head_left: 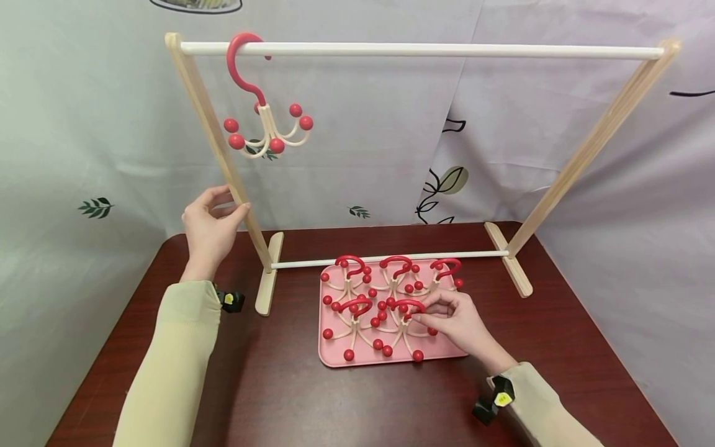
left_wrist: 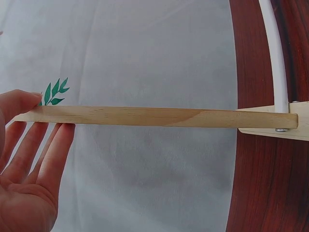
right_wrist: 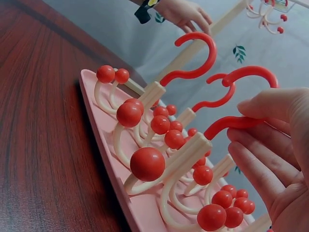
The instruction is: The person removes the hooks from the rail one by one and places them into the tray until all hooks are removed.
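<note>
My left hand grips the left wooden post of a rack, thumb on one side and fingers on the other. With thumb and fingers my right hand pinches the red hook of a multi-arm hanger, cream with red ball tips, at the front right of a pink tray. This hanger still sits in the tray among several like it, such as the front left hanger. Another hanger hangs by its red hook near the left end of the rack's white top rail.
The right wooden post and its foot stand at the table's back right. A white lower bar runs just behind the tray. The dark red table meets a pale patterned cloth behind.
</note>
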